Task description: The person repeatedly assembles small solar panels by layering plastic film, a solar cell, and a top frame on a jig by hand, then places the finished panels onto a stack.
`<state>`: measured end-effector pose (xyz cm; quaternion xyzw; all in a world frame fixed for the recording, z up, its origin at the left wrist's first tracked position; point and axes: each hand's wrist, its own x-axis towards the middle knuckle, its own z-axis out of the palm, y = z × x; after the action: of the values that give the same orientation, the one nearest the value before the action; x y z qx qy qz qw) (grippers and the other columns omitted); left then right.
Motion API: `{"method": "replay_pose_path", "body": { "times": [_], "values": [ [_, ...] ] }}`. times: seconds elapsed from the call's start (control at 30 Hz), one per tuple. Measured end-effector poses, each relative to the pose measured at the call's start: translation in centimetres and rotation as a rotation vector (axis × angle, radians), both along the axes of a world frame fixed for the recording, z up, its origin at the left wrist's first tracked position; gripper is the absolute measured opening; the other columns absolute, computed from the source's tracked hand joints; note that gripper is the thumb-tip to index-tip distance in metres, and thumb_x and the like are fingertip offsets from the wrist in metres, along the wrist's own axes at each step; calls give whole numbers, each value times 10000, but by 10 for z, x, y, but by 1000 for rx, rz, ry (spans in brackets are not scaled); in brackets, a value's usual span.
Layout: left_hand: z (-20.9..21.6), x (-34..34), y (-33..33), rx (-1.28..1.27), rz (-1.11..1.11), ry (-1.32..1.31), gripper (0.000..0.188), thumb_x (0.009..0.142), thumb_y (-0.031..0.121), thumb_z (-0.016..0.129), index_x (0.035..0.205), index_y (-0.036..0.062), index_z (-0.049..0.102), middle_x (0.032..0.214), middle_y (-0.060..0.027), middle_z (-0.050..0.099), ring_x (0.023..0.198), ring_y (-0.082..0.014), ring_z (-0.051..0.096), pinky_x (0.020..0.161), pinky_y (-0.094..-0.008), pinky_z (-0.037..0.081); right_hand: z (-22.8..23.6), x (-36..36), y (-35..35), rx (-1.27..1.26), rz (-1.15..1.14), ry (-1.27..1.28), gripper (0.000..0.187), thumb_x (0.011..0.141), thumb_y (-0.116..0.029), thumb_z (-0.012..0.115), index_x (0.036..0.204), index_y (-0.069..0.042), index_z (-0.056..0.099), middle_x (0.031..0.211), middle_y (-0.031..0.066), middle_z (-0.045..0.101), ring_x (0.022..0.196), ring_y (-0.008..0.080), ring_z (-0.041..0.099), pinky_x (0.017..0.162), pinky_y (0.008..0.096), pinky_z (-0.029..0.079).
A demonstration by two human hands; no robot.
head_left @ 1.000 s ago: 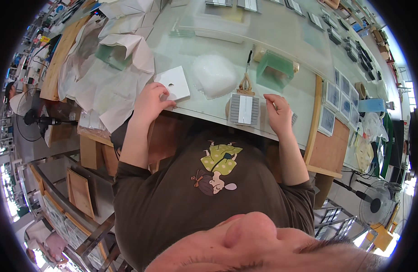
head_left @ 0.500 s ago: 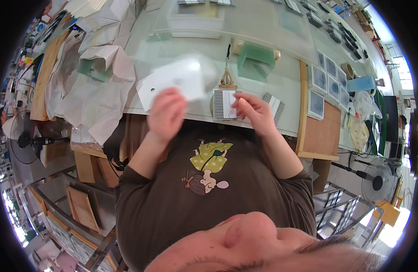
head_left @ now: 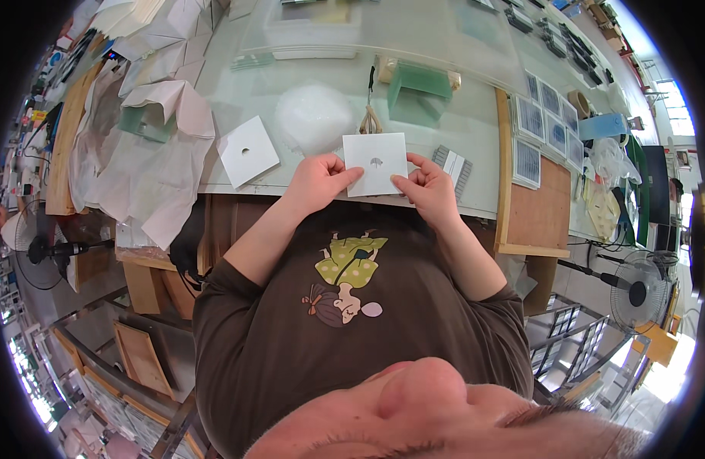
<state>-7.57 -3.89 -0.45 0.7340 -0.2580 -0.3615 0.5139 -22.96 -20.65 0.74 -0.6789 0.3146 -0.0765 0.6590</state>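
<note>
A white square sheet (head_left: 358, 180) with a small round hole in its middle lies across both my hands at the table's front edge. My left hand (head_left: 319, 183) pinches its left edge between thumb and fingers. My right hand (head_left: 430, 187) has its thumb on the lower right corner and its fingers at the right edge. The sheet hides the spot where a grey striped panel lay. To its left rests a second white square sheet (head_left: 237, 157) with a hole. Another grey striped panel (head_left: 458, 170) with a white middle band is close beside my right hand.
Behind the sheet are a translucent white round pile (head_left: 315, 115), a tweezers-like tool (head_left: 369, 121) and a green glass-like block (head_left: 421, 86). Crumpled white paper (head_left: 165, 168) covers the left side. Several framed dark panels (head_left: 528, 118) lie on a wooden board (head_left: 537, 195) at the right.
My left hand has moved right and taken hold of a white sheet, now over the striped panel. My right hand has shifted from that panel to the sheet's edge. The view has shifted slightly.
</note>
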Motion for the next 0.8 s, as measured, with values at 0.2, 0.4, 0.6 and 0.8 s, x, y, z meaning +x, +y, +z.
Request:
{"method": "replay_pose_path", "body": {
  "times": [0.2, 0.4, 0.6, 0.8],
  "values": [
    [6, 0, -1, 103, -6, -19, 327, 778, 284, 763, 693, -1, 627, 605, 7, 579, 537, -52, 464, 490, -229, 372, -7, -4, -1, -27, 19, -12, 506, 807, -61, 703, 1252, 67, 499, 637, -45, 539, 575, 24, 482, 543, 174, 387],
    [3, -2, -1, 105, 2, -58, 347, 765, 293, 772, 662, -1, 618, 584, 1, 574, 531, -55, 461, 486, -236, 375, -5, -4, 0, -72, 48, 15, 533, 798, -76, 715, 1261, 66, 495, 622, -56, 513, 567, 12, 455, 539, 166, 365],
    [14, -8, 0, 264, -1, -376, 313, 726, 292, 791, 783, 25, 636, 726, -49, 619, 644, -138, 545, 579, -275, 438, -3, -8, 3, -245, 28, 47, 526, 776, -108, 743, 1239, 27, 532, 727, -17, 564, 629, 45, 492, 565, 202, 402],
    [-1, -1, 5, -321, -207, -1041, 248, 732, 132, 721, 960, 62, 653, 1130, -81, 582, 1078, -306, 528, 867, -382, 442, 4, -14, -14, -1219, 424, -375, 422, 667, -80, 756, 1072, -93, 639, 1055, 87, 586, 824, 251, 575, 655, 332, 485]
  ]
}}
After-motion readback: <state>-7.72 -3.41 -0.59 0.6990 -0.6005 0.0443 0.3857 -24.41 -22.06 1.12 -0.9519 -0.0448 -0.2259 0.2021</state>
